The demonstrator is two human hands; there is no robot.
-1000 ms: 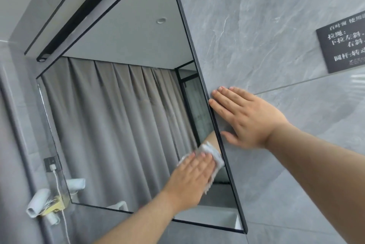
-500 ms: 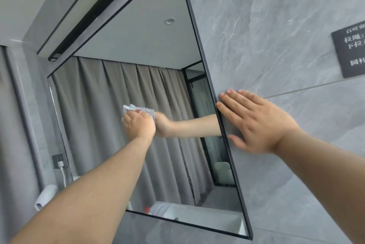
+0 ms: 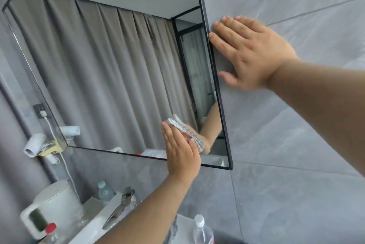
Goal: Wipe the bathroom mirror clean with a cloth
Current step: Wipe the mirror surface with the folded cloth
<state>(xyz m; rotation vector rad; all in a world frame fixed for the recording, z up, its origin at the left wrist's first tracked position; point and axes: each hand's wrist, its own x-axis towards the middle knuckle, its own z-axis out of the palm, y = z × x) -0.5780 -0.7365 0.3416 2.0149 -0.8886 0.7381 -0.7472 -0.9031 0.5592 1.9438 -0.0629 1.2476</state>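
A black-framed mirror [image 3: 110,61] hangs on the grey tiled wall and reflects grey curtains. My left hand [image 3: 180,153] presses a folded white cloth [image 3: 186,131] flat against the glass near the mirror's lower right corner, with straight fingers. My right hand [image 3: 248,54] lies flat on the wall tile just right of the mirror's right edge, fingers spread and straight, fingertips at the frame.
Below the mirror stand a white electric kettle [image 3: 51,206], a chrome tap [image 3: 120,208], and two plastic water bottles [image 3: 105,192] [image 3: 202,232]. A wall socket with a white charger cable [image 3: 44,114] and a white hair dryer [image 3: 33,145] sit at the left.
My left hand has swept the cloth from the mirror's middle down to its lower right corner. The view has tilted downward, showing the counter. My right hand stays on the wall.
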